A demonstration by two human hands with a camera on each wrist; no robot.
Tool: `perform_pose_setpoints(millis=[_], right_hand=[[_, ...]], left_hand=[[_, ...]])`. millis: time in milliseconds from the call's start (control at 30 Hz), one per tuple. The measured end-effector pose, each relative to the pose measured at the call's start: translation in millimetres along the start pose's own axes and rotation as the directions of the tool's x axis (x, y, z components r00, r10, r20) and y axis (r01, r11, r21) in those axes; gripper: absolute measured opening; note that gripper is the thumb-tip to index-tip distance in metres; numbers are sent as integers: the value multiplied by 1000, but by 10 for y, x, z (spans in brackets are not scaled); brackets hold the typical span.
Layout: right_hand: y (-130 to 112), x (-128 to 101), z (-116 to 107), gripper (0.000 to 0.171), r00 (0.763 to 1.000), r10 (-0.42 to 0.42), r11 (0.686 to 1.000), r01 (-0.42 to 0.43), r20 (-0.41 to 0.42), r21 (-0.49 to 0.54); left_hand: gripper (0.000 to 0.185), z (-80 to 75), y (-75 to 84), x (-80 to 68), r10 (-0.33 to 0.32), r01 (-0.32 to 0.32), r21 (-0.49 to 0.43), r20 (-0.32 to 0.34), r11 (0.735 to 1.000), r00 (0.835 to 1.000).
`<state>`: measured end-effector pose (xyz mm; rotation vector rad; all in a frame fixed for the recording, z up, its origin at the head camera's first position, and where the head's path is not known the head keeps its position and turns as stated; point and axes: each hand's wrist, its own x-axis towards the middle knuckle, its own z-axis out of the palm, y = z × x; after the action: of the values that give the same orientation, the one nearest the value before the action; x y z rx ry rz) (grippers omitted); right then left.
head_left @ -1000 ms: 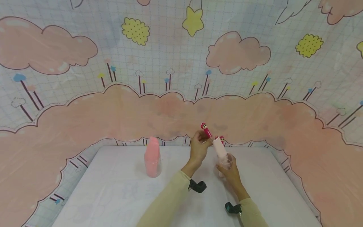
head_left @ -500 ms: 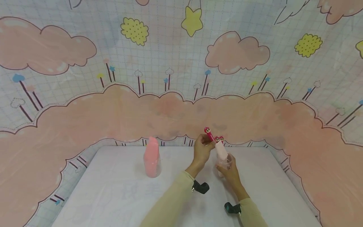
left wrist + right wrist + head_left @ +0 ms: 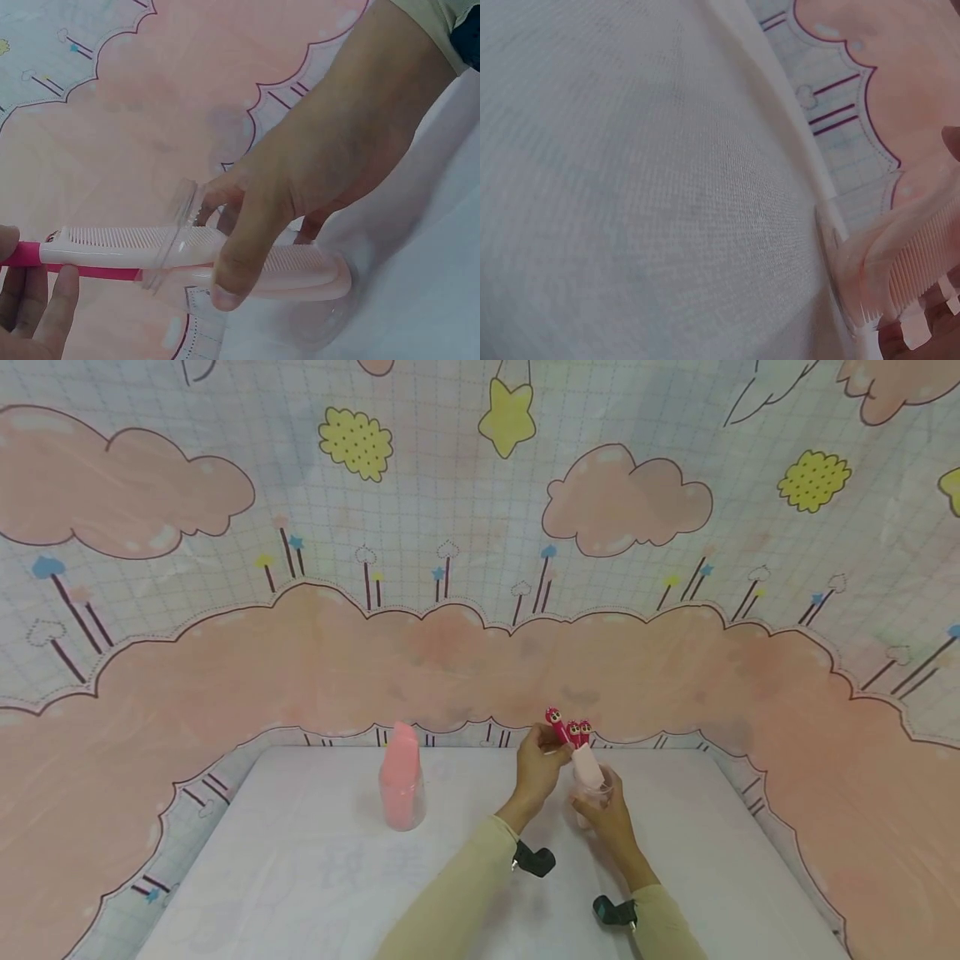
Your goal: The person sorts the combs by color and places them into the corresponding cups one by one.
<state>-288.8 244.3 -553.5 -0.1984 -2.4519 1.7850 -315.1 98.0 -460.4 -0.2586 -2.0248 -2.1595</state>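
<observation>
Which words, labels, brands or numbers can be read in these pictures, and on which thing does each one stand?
No text can be read in any view.
Backdrop cloth: only drawn clouds, stars and flowers, no letters.
White table cover: faint pale marks, too blurred to read.
Red pens in the clear cup: small cartoon faces, no words.
Pale pink comb and pink combs: plain.

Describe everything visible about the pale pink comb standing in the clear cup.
The pale pink plastic comb has a rounded spine and one row of fine teeth. It stands tilted in the clear plastic cup, its rounded end at the cup's bottom, its top projecting above the rim. The right hand holds the cup around it. Red cartoon-topped sticks sit beside it; the left hand pinches one.
</observation>
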Motion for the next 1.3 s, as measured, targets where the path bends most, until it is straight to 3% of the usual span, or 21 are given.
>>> perform_pose_setpoints(millis=[267,667,1300], right_hand=[[22,10,1,95,1000,-15,1000,15,7,4],[26,18,3,92,1000,-17,1000,17,-13,-8],[65,33,11,93,1000,-10,1000,10,-22,6]], left_hand=[[20,34,-93,-16,-10,10,37,13,999,1000],[19,76,-153,-54,50,-54,211,23,976,998],[15,96,-202,-105,-9,1,289,26,957,1000]])
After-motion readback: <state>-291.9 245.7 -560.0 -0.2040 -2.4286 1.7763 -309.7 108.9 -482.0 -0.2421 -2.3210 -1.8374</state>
